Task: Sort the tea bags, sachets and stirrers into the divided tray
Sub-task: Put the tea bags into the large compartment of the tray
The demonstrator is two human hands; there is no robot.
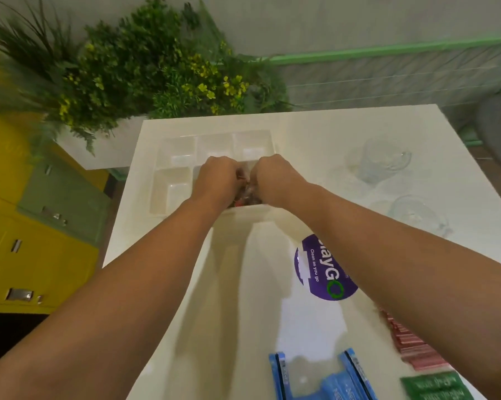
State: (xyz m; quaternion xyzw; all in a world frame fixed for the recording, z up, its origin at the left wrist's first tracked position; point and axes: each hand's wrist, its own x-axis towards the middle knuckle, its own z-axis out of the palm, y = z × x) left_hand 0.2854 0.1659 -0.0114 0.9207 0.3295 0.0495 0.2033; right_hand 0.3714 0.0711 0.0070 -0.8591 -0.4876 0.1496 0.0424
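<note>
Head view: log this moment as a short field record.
tray: divided tray, far on the white table
hands: left hand and right hand side by side over one near compartment; grip hidden
compartment: dark and red packets
unsorted: blue sachets, red sachets, green sachet at near edge
other: two glass mugs right of tray

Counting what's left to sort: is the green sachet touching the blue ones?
Apart. The head view shows a strip of bare table between the blue sachets and the green sachet.
</note>
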